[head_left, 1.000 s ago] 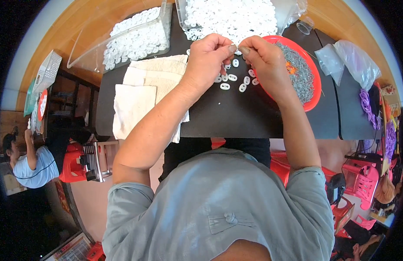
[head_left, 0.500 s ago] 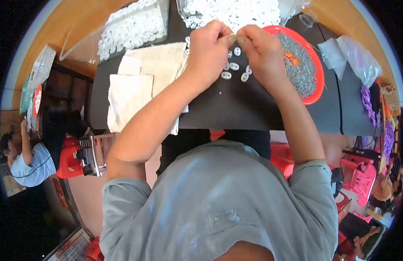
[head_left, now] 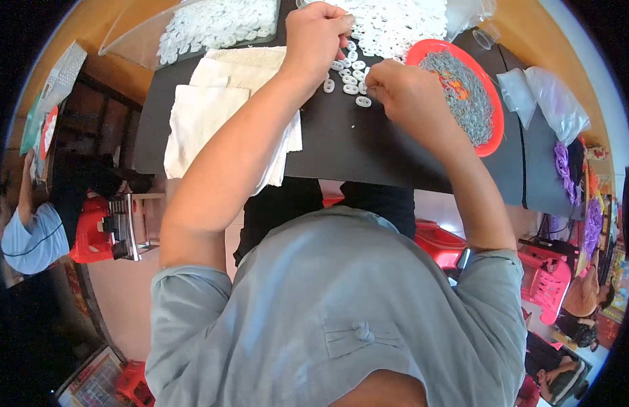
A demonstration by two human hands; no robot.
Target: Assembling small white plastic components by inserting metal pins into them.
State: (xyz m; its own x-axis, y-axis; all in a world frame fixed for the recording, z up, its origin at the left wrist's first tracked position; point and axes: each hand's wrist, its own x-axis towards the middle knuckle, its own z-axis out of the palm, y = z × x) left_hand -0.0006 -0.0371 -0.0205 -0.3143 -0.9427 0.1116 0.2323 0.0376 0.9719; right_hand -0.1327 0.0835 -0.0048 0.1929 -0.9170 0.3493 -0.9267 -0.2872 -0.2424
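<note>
Small white oval pieces with two holes each (head_left: 363,101) lie loose on the dark table between my hands. My left hand (head_left: 316,39) is above the far side of this group, its thumb and fingertips pinched together. Whatever they hold, if anything, is too small to make out. Nearer to me, my right hand (head_left: 408,89) is beside the loose pieces, with its fingers curled closed and their contents hidden. A red plate (head_left: 492,144) heaped with thin grey bits, some orange ones in the middle, stands just right of that hand.
White cloths (head_left: 206,112) lie stacked left of my arm. Beyond them stands a clear bin (head_left: 134,37) full of white pieces, and another white heap (head_left: 396,27) lies at the back. Plastic bags (head_left: 558,102) hang at the right edge. Other people sit at both sides.
My hands, fingertips together before, have parted. The left went farther away and the right came nearer to me. More loose white pieces show between them, and the view has shifted slightly.
</note>
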